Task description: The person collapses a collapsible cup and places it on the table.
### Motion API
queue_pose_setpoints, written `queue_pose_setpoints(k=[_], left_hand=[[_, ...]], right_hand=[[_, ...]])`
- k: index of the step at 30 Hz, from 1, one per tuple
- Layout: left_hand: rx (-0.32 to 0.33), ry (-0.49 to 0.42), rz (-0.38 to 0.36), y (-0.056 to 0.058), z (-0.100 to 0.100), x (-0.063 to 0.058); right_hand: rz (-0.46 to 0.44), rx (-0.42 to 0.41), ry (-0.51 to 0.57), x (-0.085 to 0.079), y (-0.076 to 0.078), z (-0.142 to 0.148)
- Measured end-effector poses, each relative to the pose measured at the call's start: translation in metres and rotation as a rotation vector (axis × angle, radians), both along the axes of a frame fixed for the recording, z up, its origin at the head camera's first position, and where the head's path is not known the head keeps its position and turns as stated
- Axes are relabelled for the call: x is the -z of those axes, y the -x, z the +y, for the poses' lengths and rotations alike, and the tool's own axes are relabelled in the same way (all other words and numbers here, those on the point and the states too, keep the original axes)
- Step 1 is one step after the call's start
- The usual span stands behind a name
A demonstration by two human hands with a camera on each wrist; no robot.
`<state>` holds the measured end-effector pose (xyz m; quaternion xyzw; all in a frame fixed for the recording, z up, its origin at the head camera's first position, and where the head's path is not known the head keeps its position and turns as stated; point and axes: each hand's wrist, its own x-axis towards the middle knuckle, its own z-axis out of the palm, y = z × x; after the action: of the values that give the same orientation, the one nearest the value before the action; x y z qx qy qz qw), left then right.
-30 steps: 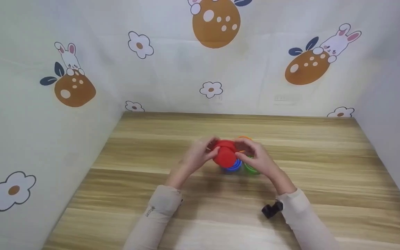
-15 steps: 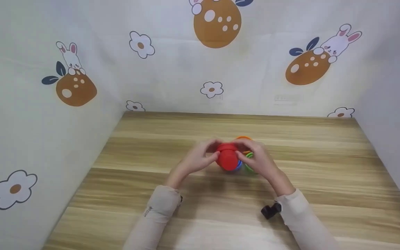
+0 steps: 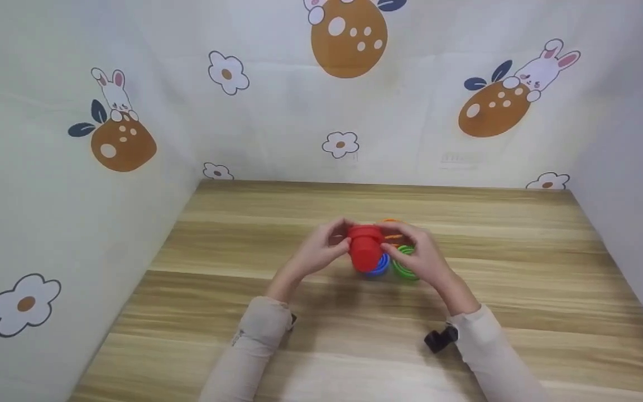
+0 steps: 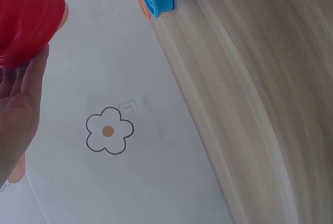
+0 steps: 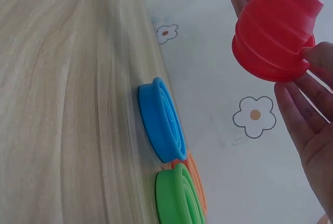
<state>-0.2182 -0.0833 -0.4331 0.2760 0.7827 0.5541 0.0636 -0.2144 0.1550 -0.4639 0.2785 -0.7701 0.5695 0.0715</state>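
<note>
A red collapsible cup (image 3: 365,248), drawn out into ribbed steps, is held up by both hands above the table. Its wide rim points away from me and the narrow end tilts toward me. My left hand (image 3: 320,249) pinches the rim's left side, thumb nearest me. On the opposite side, my right hand (image 3: 421,254) grips the rim between thumb and fingers, seen closely in the right wrist view beside the cup (image 5: 276,31). Below lie flattened ringed pieces: blue (image 5: 161,122), green (image 5: 174,198) and orange (image 5: 196,182), the orange mostly hidden.
The wood-grain table (image 3: 232,234) meets pale cloth walls (image 3: 277,111) printed with rabbits and flowers at the back and both sides. A black camera mount (image 3: 440,339) sticks out from the right wrist.
The red cup dipped slightly toward me, then rose and tilted back, looking longer and narrower now. More of the blue and green pieces shows than half a second ago. Both hands keep their grip.
</note>
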Motion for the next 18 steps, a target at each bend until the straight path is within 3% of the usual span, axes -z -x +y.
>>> queue_pose_setpoints(k=[4, 8, 18], left_hand=[[0.004, -0.053, -0.010, 0.0010, -0.0004, 0.0024], [0.026, -0.084, -0.020, 0.0012, -0.0004, 0.0026], [0.054, -0.035, -0.001, -0.0004, 0.0045, 0.0013]], right_hand=[[-0.023, -0.008, 0.036, 0.0020, 0.0014, 0.0017], [0.010, 0.012, 0.054, 0.0029, 0.0023, 0.0014], [0.142, 0.126, -0.021, 0.0021, -0.0001, 0.0006]])
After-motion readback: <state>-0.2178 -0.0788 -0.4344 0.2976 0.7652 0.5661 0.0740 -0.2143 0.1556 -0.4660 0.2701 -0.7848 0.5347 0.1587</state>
